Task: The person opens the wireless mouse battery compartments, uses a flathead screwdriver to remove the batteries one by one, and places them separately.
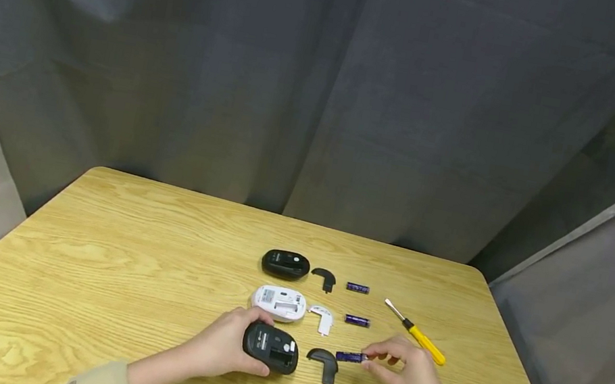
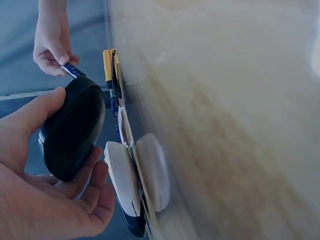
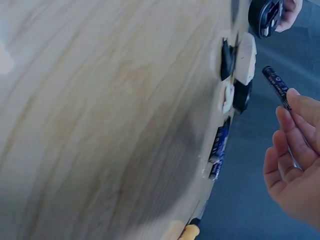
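Observation:
My left hand (image 1: pixel 226 344) grips a black computer mouse (image 1: pixel 263 343) by its sides, underside up, with its battery slot uncovered; the left wrist view shows the mouse (image 2: pixel 75 127) raised off the table. Between thumb and fingertips my right hand (image 1: pixel 402 372) pinches one end of a dark blue battery (image 1: pixel 349 356). In the right wrist view this battery (image 3: pixel 276 85) is held above the tabletop, its free end pointing toward the mouse. A black battery cover (image 1: pixel 324 364) lies on the table between the two hands.
Behind, a white mouse (image 1: pixel 280 303) lies upside down beside its white cover (image 1: pixel 322 319) and a battery (image 1: pixel 357 321). Farther back are another black mouse (image 1: pixel 285 264), a black cover (image 1: pixel 324 279) and a battery (image 1: pixel 358 288). A yellow-handled screwdriver (image 1: pixel 417 335) lies at the right.

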`<action>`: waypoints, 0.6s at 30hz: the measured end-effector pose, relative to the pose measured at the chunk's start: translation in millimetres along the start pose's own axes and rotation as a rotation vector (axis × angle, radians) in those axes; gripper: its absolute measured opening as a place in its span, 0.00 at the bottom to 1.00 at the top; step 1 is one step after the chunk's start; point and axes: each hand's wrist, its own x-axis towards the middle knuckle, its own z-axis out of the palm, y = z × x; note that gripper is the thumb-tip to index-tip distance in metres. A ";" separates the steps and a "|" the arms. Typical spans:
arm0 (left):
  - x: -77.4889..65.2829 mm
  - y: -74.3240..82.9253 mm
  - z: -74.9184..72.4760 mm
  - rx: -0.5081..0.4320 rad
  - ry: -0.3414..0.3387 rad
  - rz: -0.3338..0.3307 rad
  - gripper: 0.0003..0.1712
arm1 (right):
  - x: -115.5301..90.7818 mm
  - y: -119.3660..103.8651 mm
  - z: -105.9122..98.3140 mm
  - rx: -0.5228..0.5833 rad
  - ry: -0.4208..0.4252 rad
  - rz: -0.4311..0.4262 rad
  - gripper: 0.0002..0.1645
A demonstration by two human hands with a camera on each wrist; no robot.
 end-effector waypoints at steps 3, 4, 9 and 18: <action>2.0 -0.4 1.4 0.025 -0.018 -0.004 0.36 | -0.9 4.6 0.4 -0.042 -0.021 0.003 0.12; 2.7 -0.7 1.8 0.034 -0.025 -0.003 0.36 | -1.3 5.9 0.6 -0.047 -0.026 0.003 0.12; 4.4 -0.2 2.6 0.066 -0.052 0.002 0.37 | -3.0 10.4 0.6 -0.054 -0.066 0.022 0.10; 2.9 2.8 2.3 0.113 -0.064 -0.008 0.36 | -3.5 21.5 1.1 -0.064 -0.139 0.118 0.07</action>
